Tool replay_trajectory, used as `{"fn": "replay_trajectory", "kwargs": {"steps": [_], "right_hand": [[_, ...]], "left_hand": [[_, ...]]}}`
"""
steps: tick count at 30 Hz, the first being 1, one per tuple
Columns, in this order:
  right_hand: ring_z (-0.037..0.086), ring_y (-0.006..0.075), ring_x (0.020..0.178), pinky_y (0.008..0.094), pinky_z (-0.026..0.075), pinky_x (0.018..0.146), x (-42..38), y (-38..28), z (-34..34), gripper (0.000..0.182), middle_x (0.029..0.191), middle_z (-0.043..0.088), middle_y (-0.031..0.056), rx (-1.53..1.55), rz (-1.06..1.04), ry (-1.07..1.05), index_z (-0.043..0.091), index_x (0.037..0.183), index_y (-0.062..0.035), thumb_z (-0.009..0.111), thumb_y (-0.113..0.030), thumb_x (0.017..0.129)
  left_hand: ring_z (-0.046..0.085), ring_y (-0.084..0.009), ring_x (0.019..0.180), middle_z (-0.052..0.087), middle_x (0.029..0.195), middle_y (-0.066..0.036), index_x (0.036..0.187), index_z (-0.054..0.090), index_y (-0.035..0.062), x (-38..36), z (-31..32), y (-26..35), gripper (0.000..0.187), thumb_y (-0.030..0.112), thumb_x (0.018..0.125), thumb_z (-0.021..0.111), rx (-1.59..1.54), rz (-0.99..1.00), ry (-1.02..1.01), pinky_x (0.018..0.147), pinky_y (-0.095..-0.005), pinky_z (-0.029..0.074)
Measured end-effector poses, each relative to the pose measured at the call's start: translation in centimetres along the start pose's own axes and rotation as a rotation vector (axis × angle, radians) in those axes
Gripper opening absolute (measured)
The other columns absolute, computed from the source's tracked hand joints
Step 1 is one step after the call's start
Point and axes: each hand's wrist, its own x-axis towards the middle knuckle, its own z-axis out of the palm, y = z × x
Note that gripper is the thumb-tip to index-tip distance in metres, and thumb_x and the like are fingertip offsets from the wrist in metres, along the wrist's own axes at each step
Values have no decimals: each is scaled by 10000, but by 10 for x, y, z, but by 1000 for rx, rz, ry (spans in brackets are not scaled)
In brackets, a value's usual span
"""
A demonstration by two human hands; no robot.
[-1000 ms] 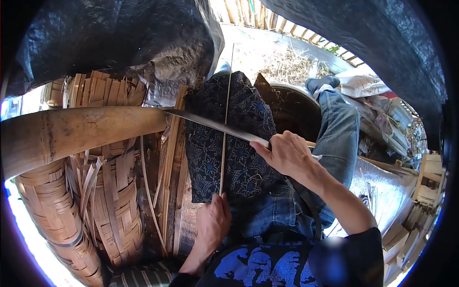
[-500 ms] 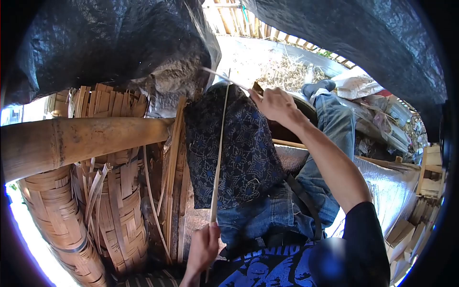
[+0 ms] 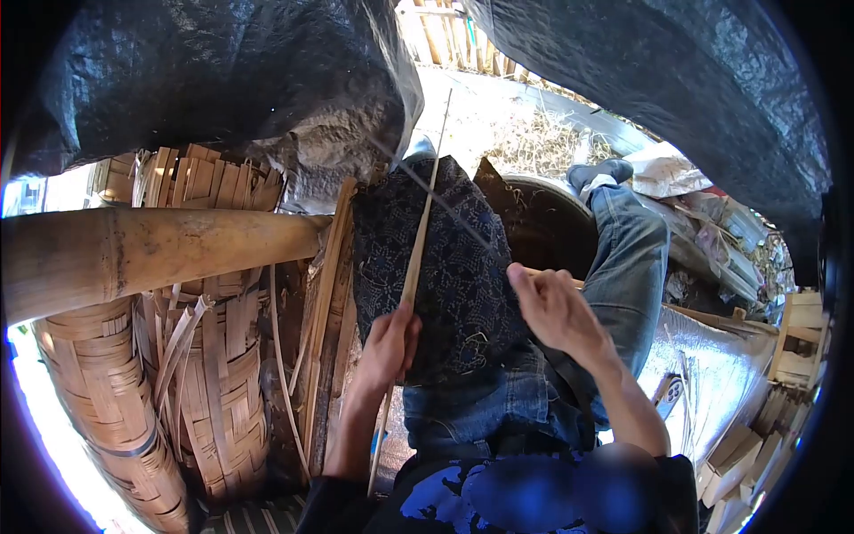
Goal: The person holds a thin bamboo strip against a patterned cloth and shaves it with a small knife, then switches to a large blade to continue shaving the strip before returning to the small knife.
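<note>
My left hand (image 3: pixel 389 345) is closed around a long, thin bamboo strip (image 3: pixel 425 218). The strip slants up and away over the dark patterned cloth (image 3: pixel 463 307) on my lap, and its lower end trails below the fist toward my body. In my right hand (image 3: pixel 562 313), fingers curled, is a knife whose thin grey blade (image 3: pixel 445 212) is smeared by motion. The blade points up and left, crossing the strip in this view. The knife's handle is hidden in the fist.
A thick bamboo pole (image 3: pixel 169 252) juts in from the left above woven bamboo baskets (image 3: pixel 222 392). Black plastic sheeting (image 3: pixel 205 80) hangs overhead. A dark round container (image 3: pixel 543 222) stands beyond the cloth, near my outstretched leg (image 3: pixel 627 258). Wood offcuts (image 3: pixel 738 454) lie at right.
My right hand with the knife has come back toward my body from the strip's far end. My left hand has moved forward and up, still holding the bamboo strip.
</note>
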Motion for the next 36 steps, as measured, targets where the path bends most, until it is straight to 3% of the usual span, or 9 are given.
{"fn": "replay_trajectory", "kwargs": {"steps": [2,3,6,13,19,22,24,30,36], "right_hand": [[343,172,359,338,284,406,1,7,23,478,420,327,97,1,-370,253,591,848,54,379,-351,989],[329,210,359,407,297,432,4,3,27,624,433,363,130,168,-147,157,493,603,54,354,-422,983],[325,229,375,442,322,478,2,1,34,680,454,406,148,180,-268,253,422,532,52,358,-465,969],[354,250,400,420,325,479,-23,-16,0,507,458,376,147,271,214,0,554,784,47,329,-352,1002],[391,264,423,409,332,461,-36,-6,4,368,463,371,158,75,-104,64,544,1040,12,329,-285,1008],[375,277,402,397,324,446,-32,-5,14,342,470,377,166,-161,-580,489,560,1036,-17,367,-296,998],[360,238,379,382,308,415,-28,-13,5,328,453,370,137,11,-139,-5,620,890,-16,452,-287,970],[401,239,365,385,329,376,-12,-6,22,487,396,378,89,-169,-413,258,531,505,-62,579,-351,894],[421,266,358,387,366,380,3,28,43,572,382,369,98,-215,-471,312,457,440,-63,611,-426,854]], "left_hand": [[289,-83,347,351,442,25,761,504,97,5,1,7,483,460,970,265,-74,43,9,338,-233,220],[301,-87,372,360,467,17,824,534,80,8,2,5,480,438,968,248,-167,4,4,353,-228,238],[321,-92,394,375,503,9,912,546,59,10,-5,-10,442,385,969,252,-534,76,-136,375,-222,263],[363,-94,426,449,625,8,1000,525,46,-9,-8,-28,300,284,970,346,-1075,-100,-357,405,-214,315],[409,-85,460,502,683,12,951,521,80,-6,9,-23,250,313,968,433,-830,-51,-334,428,-202,336],[426,-89,472,519,702,7,936,513,85,-5,14,-12,252,323,967,438,-830,-42,-235,433,-201,344],[442,-91,480,525,712,5,931,510,86,-3,13,-8,249,324,965,445,-828,-28,-225,436,-200,349],[548,-100,569,576,769,-8,955,540,67,11,8,-1,265,328,944,496,-749,-50,-103,486,-211,377],[596,-111,636,633,795,-26,970,581,61,11,11,2,270,321,933,519,-624,-118,3,567,-232,402]]}}
